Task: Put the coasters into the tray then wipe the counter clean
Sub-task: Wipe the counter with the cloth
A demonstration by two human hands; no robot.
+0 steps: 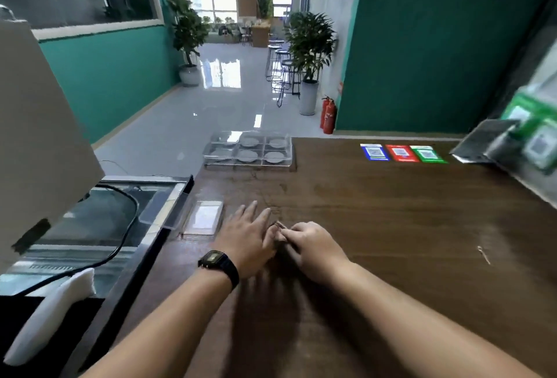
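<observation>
Dark brown wooden surface [391, 211], grained and slightly glossy, filling the lower right; left edge dropping to a lower glass-topped counter [99, 220] crossed by a black cable [126, 226]. Near left, a big pale boxy shape [36, 136], cut off by the frame, hard to identify. Below it a white folded cloth [51, 311], soft and long.

At the far left corner of the surface, a clear plastic tray [211, 159], rectangular, split into six compartments; round grey coasters [247, 155] lying flat in five of them, the back-left compartment showing only glare. Nearer, just left of the hands, a clear flat rectangular holder [202, 217].

Far right: three flat cards [401, 153], blue, red and green, printed codes too blurred to read; beside them a tilted stand with green signs [530, 136], smeared by motion.

Left hand [245, 239], black square watch [217, 263] on the wrist, flat over the surface, fingers [251, 211] straight and spread. Right hand [313, 245] touching it, fingers curled, pinching something small and dark [278, 224] between the two hands; shape mostly hidden, impossible to say whether it is a coaster.

On the right, a thin pale sliver [483, 254] lying on the wood.
</observation>
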